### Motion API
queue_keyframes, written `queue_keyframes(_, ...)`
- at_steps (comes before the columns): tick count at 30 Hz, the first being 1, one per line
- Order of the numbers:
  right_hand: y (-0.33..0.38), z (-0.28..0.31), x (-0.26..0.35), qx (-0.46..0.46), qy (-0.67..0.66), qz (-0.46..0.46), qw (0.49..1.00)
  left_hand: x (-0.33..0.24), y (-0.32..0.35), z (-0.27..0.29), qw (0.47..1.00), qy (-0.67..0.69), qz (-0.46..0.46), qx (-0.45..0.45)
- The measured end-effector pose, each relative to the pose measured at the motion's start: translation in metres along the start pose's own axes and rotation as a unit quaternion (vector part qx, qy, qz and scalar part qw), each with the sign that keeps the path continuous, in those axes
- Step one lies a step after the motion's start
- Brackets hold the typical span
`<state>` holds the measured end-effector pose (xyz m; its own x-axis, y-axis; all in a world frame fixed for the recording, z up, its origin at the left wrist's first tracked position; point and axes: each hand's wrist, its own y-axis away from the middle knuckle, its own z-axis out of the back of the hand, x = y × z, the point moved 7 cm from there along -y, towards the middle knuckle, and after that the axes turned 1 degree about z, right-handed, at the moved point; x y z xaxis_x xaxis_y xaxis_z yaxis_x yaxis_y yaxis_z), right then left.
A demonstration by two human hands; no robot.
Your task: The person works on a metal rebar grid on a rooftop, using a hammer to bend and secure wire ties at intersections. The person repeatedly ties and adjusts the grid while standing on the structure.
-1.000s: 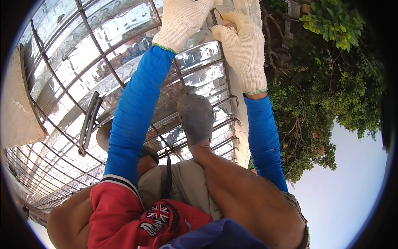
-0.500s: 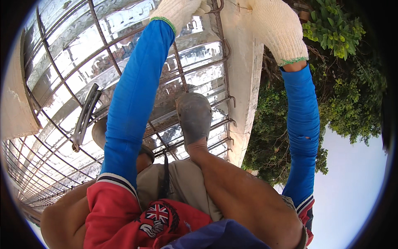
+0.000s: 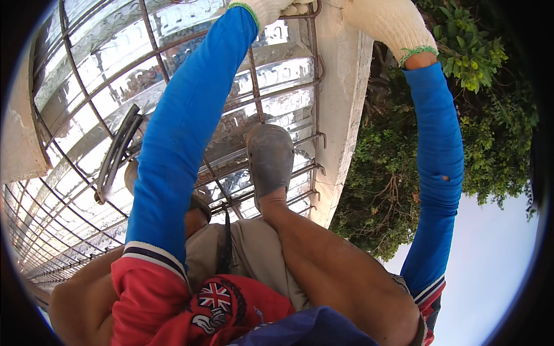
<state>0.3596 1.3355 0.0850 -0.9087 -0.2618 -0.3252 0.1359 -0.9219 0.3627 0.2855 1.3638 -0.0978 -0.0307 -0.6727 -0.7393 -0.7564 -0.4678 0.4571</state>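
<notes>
My left hand [image 3: 276, 10], in a cream knit glove with a green cuff edge, is at the top edge of the picture beside the rusty steel bar mesh [image 3: 258, 86]. Its visible fingers are curled in; what they hold, if anything, is hidden. My right hand [image 3: 392, 23], gloved the same way, reaches over the pale concrete edge [image 3: 339, 86], with its fingers cut off by the frame. Left of my left forearm, a tool with two long dark handles [image 3: 118, 150], like pincers, lies on the mesh.
Shiny corrugated metal sheets [image 3: 133, 86] lie beneath the mesh. Hooked bar ends [image 3: 321, 138] stick out toward the concrete edge. My grey shoe [image 3: 270, 155] rests on the mesh. Leafy trees [image 3: 381, 167] stand beyond the edge on the right; a board [image 3: 20, 138] is at far left.
Both gloved hands have moved slightly up and to the right in view, and my right forearm has swung right. The pincer-like tool shows slightly further left and higher.
</notes>
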Motion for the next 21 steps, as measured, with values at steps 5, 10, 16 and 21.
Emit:
queue_keyframes(5,0.01,0.019,0.009,-0.046,-0.021,-0.074,0.996,-0.026,0.028,-0.008,0.929,-0.248,-0.161,-0.221)
queue_keyframes(10,0.024,0.022,0.004,0.016,-0.048,-0.102,0.993,-0.018,0.037,-0.025,0.866,-0.408,-0.191,-0.217)
queue_keyframes(16,0.032,0.087,0.013,0.145,0.095,-0.067,0.983,-0.014,0.035,-0.02,0.897,-0.335,-0.181,-0.223)
queue_keyframes(21,0.04,0.092,0.028,0.182,0.098,-0.062,0.976,-0.005,0.02,-0.004,0.916,-0.289,-0.124,-0.248)
